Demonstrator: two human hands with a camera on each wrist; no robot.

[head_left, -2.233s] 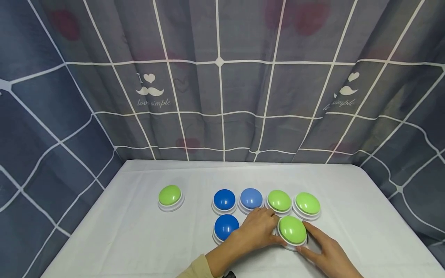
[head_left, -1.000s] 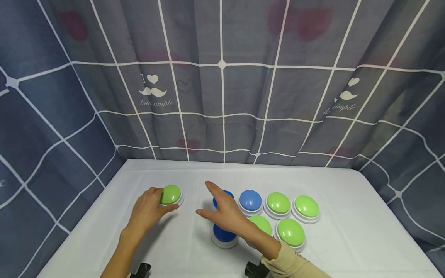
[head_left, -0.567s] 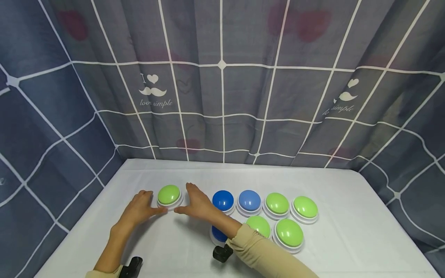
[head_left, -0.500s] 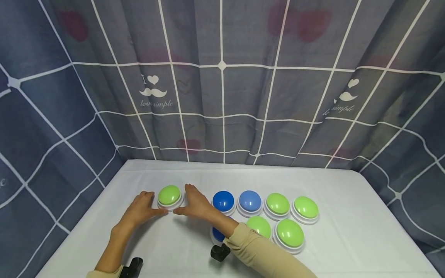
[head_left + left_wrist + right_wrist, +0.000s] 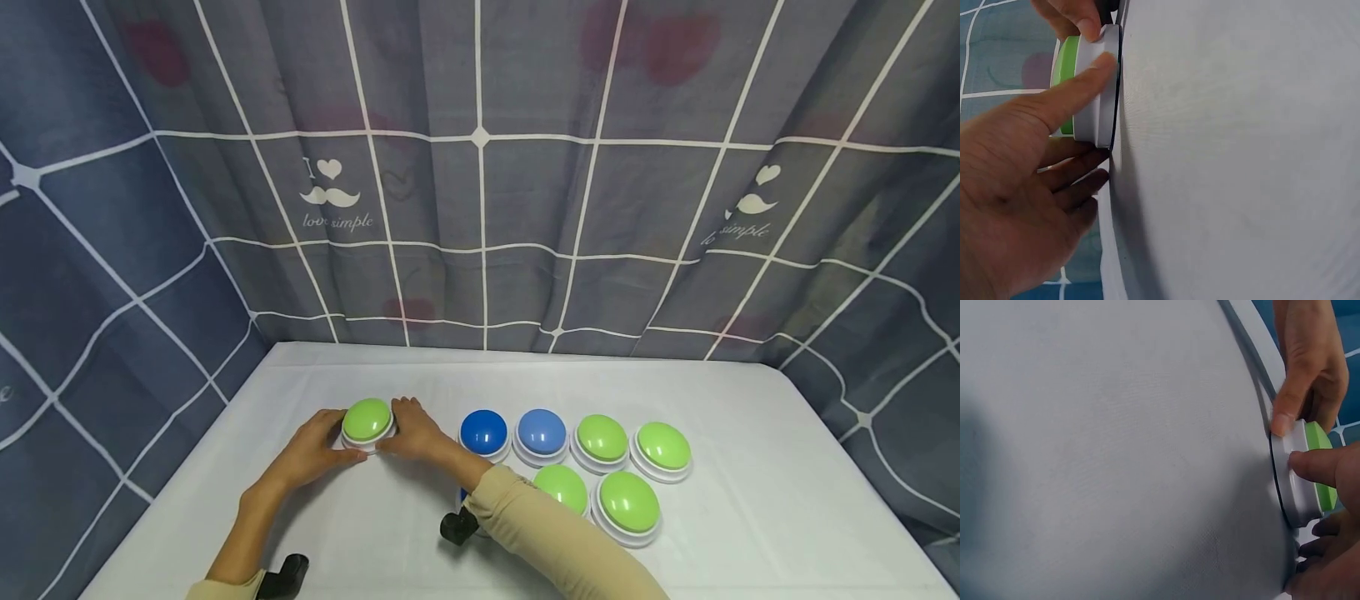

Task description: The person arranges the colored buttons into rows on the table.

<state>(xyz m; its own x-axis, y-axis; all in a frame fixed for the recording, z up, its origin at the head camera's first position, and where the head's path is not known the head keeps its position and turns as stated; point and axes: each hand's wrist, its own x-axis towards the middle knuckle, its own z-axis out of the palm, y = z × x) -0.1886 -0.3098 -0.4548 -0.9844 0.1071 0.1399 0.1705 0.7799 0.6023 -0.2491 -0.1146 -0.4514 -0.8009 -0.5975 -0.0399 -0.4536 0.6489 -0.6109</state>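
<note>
A round push button (image 5: 366, 419) with a green dome and white base sits flat on the white table, left of the other buttons. My left hand (image 5: 306, 450) holds it from the left, and my right hand (image 5: 415, 429) grips it from the right. In the left wrist view, the left thumb (image 5: 1082, 87) presses the white base (image 5: 1107, 119) while the other fingers reach behind. The right wrist view shows the right thumb (image 5: 1313, 465) on the base too. The far side of the button is hidden by the hands.
To the right stand a dark blue button (image 5: 483, 432), a lighter blue one (image 5: 542, 432) and several green ones (image 5: 628, 502). My right forearm (image 5: 555, 533) crosses over a mostly hidden blue button. A grey checked curtain (image 5: 480, 200) borders the table (image 5: 750, 467).
Both hands came over from the right-hand group of buttons to the lone green button. Over the last half second they closed in from either side and took hold of it.
</note>
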